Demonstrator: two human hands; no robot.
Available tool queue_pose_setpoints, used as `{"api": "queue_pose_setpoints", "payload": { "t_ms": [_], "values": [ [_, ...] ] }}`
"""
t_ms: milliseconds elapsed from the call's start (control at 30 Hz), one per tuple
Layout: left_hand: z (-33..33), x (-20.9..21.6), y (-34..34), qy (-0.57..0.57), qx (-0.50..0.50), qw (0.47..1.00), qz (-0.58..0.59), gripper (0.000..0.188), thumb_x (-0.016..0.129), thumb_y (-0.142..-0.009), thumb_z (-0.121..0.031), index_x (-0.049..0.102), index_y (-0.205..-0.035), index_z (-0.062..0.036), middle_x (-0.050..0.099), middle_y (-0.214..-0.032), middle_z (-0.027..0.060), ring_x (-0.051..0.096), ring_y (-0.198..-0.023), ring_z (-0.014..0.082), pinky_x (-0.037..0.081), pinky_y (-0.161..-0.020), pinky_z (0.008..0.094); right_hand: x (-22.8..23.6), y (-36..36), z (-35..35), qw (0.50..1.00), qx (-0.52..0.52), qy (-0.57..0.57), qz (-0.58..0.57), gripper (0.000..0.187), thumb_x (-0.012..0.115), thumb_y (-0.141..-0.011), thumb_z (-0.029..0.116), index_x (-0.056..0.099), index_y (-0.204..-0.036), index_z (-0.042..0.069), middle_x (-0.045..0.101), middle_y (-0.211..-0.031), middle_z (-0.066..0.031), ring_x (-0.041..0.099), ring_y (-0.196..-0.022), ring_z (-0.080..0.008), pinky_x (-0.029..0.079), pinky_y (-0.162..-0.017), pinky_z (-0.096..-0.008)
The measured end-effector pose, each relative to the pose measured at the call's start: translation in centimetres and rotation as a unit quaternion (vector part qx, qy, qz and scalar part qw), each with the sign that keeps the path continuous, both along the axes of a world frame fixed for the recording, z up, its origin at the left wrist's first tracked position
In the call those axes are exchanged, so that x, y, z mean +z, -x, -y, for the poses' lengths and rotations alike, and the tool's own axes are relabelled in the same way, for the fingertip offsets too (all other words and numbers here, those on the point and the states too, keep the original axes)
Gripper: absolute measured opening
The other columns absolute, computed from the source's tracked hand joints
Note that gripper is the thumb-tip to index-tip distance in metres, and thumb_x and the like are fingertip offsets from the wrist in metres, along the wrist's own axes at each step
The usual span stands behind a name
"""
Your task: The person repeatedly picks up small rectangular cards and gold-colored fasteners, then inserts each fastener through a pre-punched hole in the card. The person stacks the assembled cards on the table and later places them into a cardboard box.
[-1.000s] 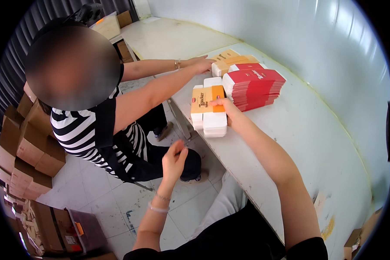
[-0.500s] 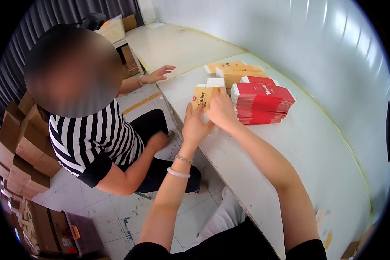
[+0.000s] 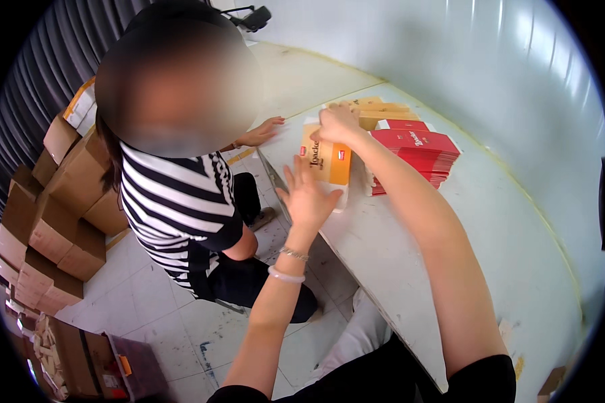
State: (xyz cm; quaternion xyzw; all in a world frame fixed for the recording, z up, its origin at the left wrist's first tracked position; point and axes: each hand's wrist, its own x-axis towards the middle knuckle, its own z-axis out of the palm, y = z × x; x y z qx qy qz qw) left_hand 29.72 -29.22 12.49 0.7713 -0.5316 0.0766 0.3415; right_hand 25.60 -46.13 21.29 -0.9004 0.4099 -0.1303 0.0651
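A yellow and orange flattened carton (image 3: pixel 326 158) with white end flaps lies near the table's left edge. My right hand (image 3: pixel 339 125) has its fingers bent over the far end of this carton and grips it there. My left hand (image 3: pixel 308 198), with a bracelet and a pale bangle at the wrist, is at the carton's near left side. Its fingers are spread and hold nothing. Just right of the carton sits a stack of red flattened cartons (image 3: pixel 417 151), partly behind my right forearm. More yellow cartons (image 3: pixel 383 115) lie beyond, partly covered by the red stack.
A co-worker in a striped shirt (image 3: pixel 175 208) sits at left, one hand (image 3: pixel 261 131) over the table edge. Brown cardboard boxes (image 3: pixel 64 235) are piled behind them. A plastic bin (image 3: pixel 138 366) stands on the floor at lower left. A pale wall (image 3: pixel 491 101) bounds the white table (image 3: pixel 497 269).
My right hand has moved to the carton's far end, and my left hand has spread its fingers. More of the carton's face shows. The co-worker has leaned closer to the table.
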Motion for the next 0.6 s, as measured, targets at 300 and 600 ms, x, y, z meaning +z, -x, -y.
{"api": "queue_pose_setpoints", "payload": {
  "t_ms": [300,600],
  "values": [
    [-9.6,4.9,-1.2,0.006,-0.504,0.456,-0.734,0.089,0.073,-0.064,-0.015,0.036,-0.143,-0.0019,0.059,-0.125,0.0217,0.06,-0.116,0.0357,0.052,-0.096,0.0482,6.7,9.8,-17.4,0.907,0.362,0.057,0.209,0.042,0.08,-0.073,0.018,0.039,-0.071,0.007,0.053,-0.106,-0.0068,0.042,-0.108,-0.0294,0.037,-0.092,-0.0404],
    [-15.1,4.0,3.3,-0.057,-0.47,0.517,-0.713,0.081,0.073,-0.063,-0.014,0.043,-0.136,0.0005,0.063,-0.115,0.02,0.065,-0.106,0.032,0.054,-0.089,0.0396,4.2,15.7,-24.2,0.95,0.239,0.081,0.186,0.036,0.081,-0.073,0.021,0.047,-0.074,0.009,0.05,-0.088,-0.005,0.042,-0.095,-0.027,0.035,-0.087,-0.0382]
  ]
}}
